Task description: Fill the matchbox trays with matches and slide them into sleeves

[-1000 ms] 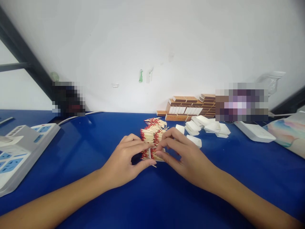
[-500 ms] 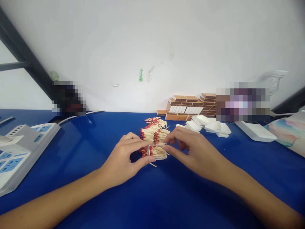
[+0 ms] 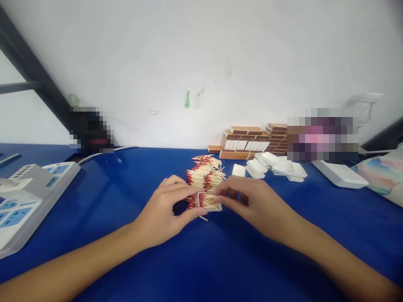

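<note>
A small white matchbox tray (image 3: 217,209) holds red-tipped matches (image 3: 207,201) and lies in front of me. My left hand (image 3: 166,205) grips the tray's left end between thumb and fingers. At the tray's right end, my right hand (image 3: 256,201) pinches at the pale ends of the matches; its fingertips hide exactly how many it touches. Right behind the tray spreads a heap of loose matches (image 3: 200,178), most heads pointing left. One stray match (image 3: 203,218) sticks out below the tray.
Brown matchboxes (image 3: 234,154) stand stacked against the wall. Several white trays (image 3: 256,166) lie in front of them, one white tray (image 3: 238,170) apart. A power strip (image 3: 64,178) sits at the left, a white flat block (image 3: 341,174) at the right, on the blue table (image 3: 189,264).
My right hand has moved slightly lower, its fingers closing onto the match ends in the tray. A separate white tray behind it shows more fully. My left hand keeps its grip.
</note>
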The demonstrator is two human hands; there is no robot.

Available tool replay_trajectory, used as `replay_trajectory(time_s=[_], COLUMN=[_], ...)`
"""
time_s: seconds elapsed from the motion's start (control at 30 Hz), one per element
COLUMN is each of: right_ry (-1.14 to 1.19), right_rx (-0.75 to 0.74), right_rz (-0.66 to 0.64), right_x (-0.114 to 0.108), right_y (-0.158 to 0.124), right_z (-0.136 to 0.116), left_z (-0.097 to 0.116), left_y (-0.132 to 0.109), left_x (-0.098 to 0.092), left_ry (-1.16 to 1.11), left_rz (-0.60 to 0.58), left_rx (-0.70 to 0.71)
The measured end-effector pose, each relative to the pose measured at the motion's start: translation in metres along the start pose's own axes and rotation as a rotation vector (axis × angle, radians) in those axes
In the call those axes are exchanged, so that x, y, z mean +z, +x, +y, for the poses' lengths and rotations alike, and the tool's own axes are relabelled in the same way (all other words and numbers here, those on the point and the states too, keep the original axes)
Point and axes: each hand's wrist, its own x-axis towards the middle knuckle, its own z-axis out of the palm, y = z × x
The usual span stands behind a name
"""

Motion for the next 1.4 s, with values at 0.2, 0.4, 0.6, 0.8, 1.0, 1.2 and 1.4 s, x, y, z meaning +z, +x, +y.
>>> replay_trajectory(time_s=[0.2, 0.4, 0.6, 0.8, 1.0, 1.2, 1.4], right_ry=[0.048, 0.032, -0.044, -0.019, -0.009, -0.001, 0.010], right_rx=[-0.041, -0.060, -0.074, -0.066, -0.079, -0.066, -0.065], right_rz=[0.050, 0.033, 0.054, 0.065, 0.025, 0.006, 0.001], right_x=[0.0036, 0.0074, 0.0040, 0.0045, 0.0035, 0.0004, 0.0030], right_y=[-0.0002, -0.0018, -0.0022, -0.0026, -0.0028, -0.0040, -0.0054], right_z=[-0.0027, -0.0012, -0.0005, -0.0028, -0.0009, -0.0033, -0.0051], left_z=[0.0008, 0.0013, 0.0013, 0.0011, -0.0002, -0.0005, 0.0003], left_y=[0.0000, 0.0003, 0.0006, 0.0001, 0.0006, -0.0007, 0.0002], left_x=[-0.0004, 0.0000, -0.0007, -0.0016, -0.0006, -0.0013, -0.0013], left_ry=[-0.003, -0.012, -0.024, -0.034, -0.036, -0.042, -0.029], left_rz=[0.010, 0.018, 0.035, 0.031, 0.040, 0.037, 0.020], left_rx=[-0.002, -0.006, -0.022, -0.040, -0.042, -0.037, -0.020])
